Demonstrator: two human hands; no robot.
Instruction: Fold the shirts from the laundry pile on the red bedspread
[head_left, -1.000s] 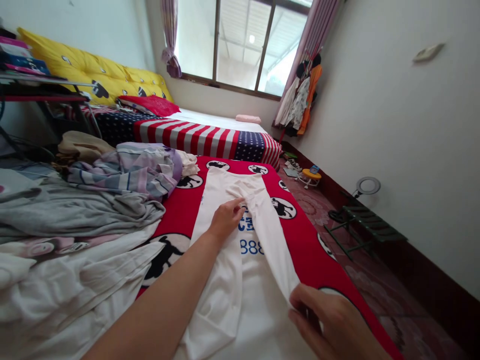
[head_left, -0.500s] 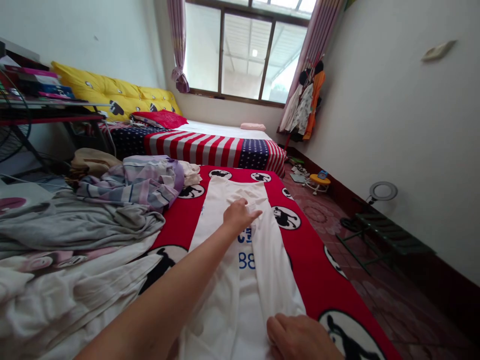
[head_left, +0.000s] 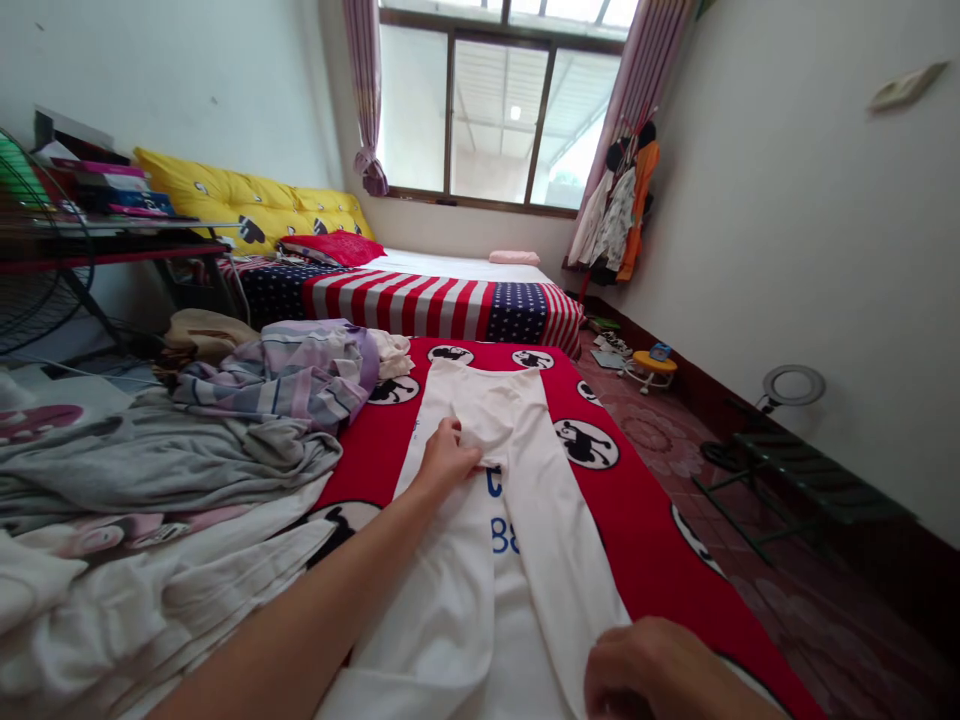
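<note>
Along the middle of the red blanket (head_left: 637, 535) lies your white shirt (head_left: 450, 595), stretched lengthwise, with blue print (head_left: 504, 535) peeking out, and both your hands are down at it! Up past the blanket's centre, your left hand (head_left: 447, 460) rests on the shirt's cloth, fingers bent, thumb off to the side; whether you're pinching any fabric, I can't tell. Down at the blanket's near end, your right hand (head_left: 652, 665) curls in by the end of a sleeve (head_left: 562, 520), fingertips hidden, so I can't call that grip either. Over the blanket's left side, what a heap: plaid purple cloth (head_left: 289, 375) toward the far end, a grey garment (head_left: 165, 455) nearer you, white clothes (head_left: 165, 610) nearer again. Beyond the blanket's far edge stands a bed (head_left: 442, 263) with a stars-and-stripes cover (head_left: 420, 303), and off to the blanket's right, a yellow stool (head_left: 651, 364) and a ring light (head_left: 772, 378).
</note>
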